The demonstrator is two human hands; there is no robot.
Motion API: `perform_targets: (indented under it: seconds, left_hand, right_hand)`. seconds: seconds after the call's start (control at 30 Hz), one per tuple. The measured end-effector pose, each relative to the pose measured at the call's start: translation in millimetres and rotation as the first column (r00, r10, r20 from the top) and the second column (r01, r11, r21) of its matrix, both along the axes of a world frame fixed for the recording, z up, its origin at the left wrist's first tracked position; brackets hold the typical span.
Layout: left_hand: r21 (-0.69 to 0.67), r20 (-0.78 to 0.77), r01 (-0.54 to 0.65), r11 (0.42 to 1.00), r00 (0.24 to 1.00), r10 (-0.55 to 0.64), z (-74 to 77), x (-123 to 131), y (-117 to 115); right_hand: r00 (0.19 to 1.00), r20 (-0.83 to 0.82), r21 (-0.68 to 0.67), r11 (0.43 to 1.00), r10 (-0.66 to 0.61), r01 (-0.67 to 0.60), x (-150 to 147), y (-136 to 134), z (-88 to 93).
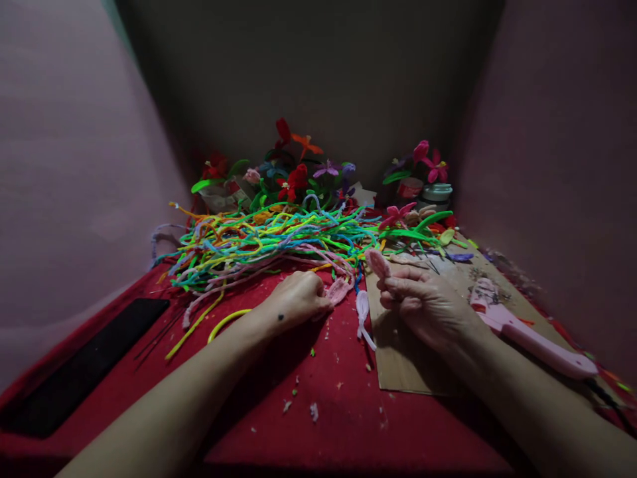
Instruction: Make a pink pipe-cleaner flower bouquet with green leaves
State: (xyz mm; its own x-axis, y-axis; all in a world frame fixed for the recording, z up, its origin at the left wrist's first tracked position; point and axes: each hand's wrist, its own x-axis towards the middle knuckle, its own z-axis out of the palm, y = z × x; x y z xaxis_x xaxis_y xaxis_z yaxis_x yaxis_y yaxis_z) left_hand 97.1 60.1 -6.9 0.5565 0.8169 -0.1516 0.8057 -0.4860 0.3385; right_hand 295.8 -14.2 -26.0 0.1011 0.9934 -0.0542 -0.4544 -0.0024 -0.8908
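Observation:
Low over the red cloth, my left hand point(301, 297) is closed, its fingertips on a pink pipe-cleaner petal point(339, 291) that points to the right. My right hand point(423, 299) pinches a second pink pipe-cleaner petal point(377, 263), raised above the edge of a brown board point(398, 365). Between the two hands a pale lilac petal point(363, 307) with two loose ends lies on the cloth. Just beyond them spreads a big tangle of coloured pipe cleaners point(279, 232). The fingers hide the lower ends of both pink petals.
A pink glue gun point(537, 342) rests on the board at right, its cord trailing off. A flat black object point(89, 358) lies at left. Finished pipe-cleaner flowers point(293, 182) and a lidded jar point(436, 194) stand at the back. Fluff scraps point(314, 411) dot the red cloth point(348, 438).

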Motion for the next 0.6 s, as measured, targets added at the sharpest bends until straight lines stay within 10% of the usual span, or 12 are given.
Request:
perform_targets:
  seconds: [0.27, 0.6]
  left_hand:
    - [0.145, 0.161, -0.085, 0.986, 0.985, 0.061, 8.0, 6.9, -14.7]
    - [-0.525, 0.695, 0.016, 0.851, 0.585, 0.418, 15.7, 20.9, -30.9]
  right_hand:
    - [0.992, -0.120, -0.049, 0.998, -0.031, 0.025, -3.5, -1.1, 3.1]
    - [0.985, -0.149, -0.032, 0.996, -0.089, 0.085, -17.7, -2.7, 10.1]
